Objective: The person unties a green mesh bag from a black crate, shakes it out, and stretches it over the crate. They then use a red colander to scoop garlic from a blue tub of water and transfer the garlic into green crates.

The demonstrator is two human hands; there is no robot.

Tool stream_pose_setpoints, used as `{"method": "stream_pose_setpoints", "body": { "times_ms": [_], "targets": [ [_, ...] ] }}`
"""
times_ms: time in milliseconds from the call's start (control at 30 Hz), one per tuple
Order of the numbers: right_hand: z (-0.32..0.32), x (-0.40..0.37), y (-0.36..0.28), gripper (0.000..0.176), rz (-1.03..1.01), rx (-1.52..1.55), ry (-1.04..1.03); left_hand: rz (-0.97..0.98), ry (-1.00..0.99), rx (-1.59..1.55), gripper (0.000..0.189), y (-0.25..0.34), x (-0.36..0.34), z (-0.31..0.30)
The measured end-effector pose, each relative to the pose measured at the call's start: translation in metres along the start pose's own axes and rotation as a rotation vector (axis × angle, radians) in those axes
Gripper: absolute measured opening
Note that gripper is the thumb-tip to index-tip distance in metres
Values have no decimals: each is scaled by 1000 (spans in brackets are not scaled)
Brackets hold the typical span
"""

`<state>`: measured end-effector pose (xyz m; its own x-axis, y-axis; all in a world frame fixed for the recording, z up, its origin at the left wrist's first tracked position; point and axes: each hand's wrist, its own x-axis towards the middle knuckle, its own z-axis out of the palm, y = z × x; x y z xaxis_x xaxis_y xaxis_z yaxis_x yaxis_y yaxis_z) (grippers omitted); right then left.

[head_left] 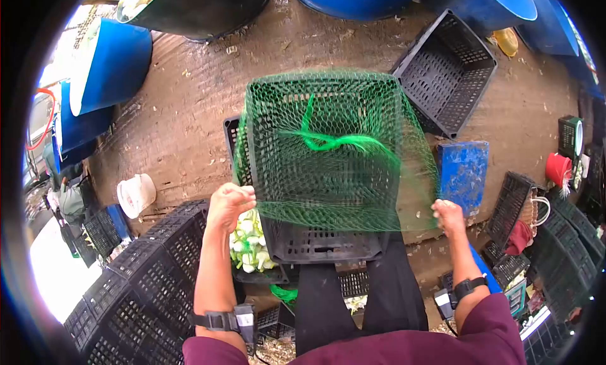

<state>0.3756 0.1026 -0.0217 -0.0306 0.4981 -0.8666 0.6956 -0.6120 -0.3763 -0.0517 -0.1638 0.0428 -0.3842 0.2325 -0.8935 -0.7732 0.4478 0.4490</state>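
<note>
A green mesh net [372, 122] is spread over an upright black plastic crate [325, 245] in the middle, with a knotted green strand [328, 141] lying across it. My left hand [232, 204] is closed on the net's near left edge, beside the crate. To the right of the crate, my right hand [448, 215] pinches the net's right edge, holding it stretched outward. Pale green and white vegetables [250, 244] fill a crate below my left hand, partly hidden by the black crate. The crate under the net looks empty.
A tilted black crate [448, 75] and a blue board [464, 176] lie beyond on the right. Blue tubs [113, 65] line the back and left. A white bucket [136, 195] stands left, above stacked black crates [142, 270]. More crates [511, 207] stand at right.
</note>
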Motion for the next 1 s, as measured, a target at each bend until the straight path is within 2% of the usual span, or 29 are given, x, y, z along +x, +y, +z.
{"method": "stream_pose_setpoints", "body": {
  "times_ms": [33,67,133,167,200,233,300,333,367,433,500,567,600,633,700,733,767,800,833,867,900,933,967,1000],
  "targets": [
    [9,-4,6,21,26,13,-58,38,16,-198,8,-4,-12,4],
    [24,-13,14,20,75,107,-64,23,22,-194,8,-9,-22,8],
    [48,-28,24,19,130,197,-68,51,132,-684,13,-20,-36,13],
    [55,-34,30,17,115,491,-3,31,-182,-860,13,-35,-35,-7],
    [56,-40,38,14,99,780,66,3,-185,-758,11,-43,-44,-9],
    [43,-41,55,14,107,768,67,-21,-192,-658,11,-49,-51,-9],
    [8,-45,93,12,286,1055,82,-17,-161,-238,22,-55,-64,-9],
    [1,-52,101,14,370,1001,207,-12,-65,56,22,-58,-64,-7],
    [-6,-62,110,14,364,992,212,-5,33,345,23,-64,-65,-6],
    [-3,-87,119,19,380,754,123,14,281,615,12,-88,-55,-15],
    [9,-86,132,27,464,613,237,158,328,601,10,-101,-56,-11],
    [18,-77,116,33,367,448,186,82,311,221,10,-129,-52,-20],
    [24,-69,102,34,298,328,186,212,368,104,10,-139,-54,-19],
    [30,-59,90,35,231,208,187,218,366,109,10,-141,-57,-16],
    [39,-38,73,33,137,141,119,317,531,90,10,-146,-65,-9],
    [46,-30,62,32,114,104,95,166,535,-2,10,-136,-76,-8],
    [53,-24,52,30,113,114,62,34,664,-251,6,-129,-81,4],
    [61,-20,41,29,112,123,28,-5,646,-443,3,-128,-85,9],
    [71,-20,28,29,109,118,29,-46,626,-632,9,-131,-88,9],
    [81,-22,14,25,103,79,-93,-48,623,-636,9,-141,-91,-1],
    [84,-24,1,27,97,41,-211,-70,145,-911,14,-157,-95,-19],
    [81,-25,-10,27,95,37,-204,-89,-354,-1151,20,-160,-102,-23],
    [78,-27,-22,33,-149,-118,-280,-137,-292,-1109,26,-167,-111,-17],
    [75,-30,-37,44,-395,-275,-355,-131,-219,-941,22,-168,-121,-5]
  ]
}}
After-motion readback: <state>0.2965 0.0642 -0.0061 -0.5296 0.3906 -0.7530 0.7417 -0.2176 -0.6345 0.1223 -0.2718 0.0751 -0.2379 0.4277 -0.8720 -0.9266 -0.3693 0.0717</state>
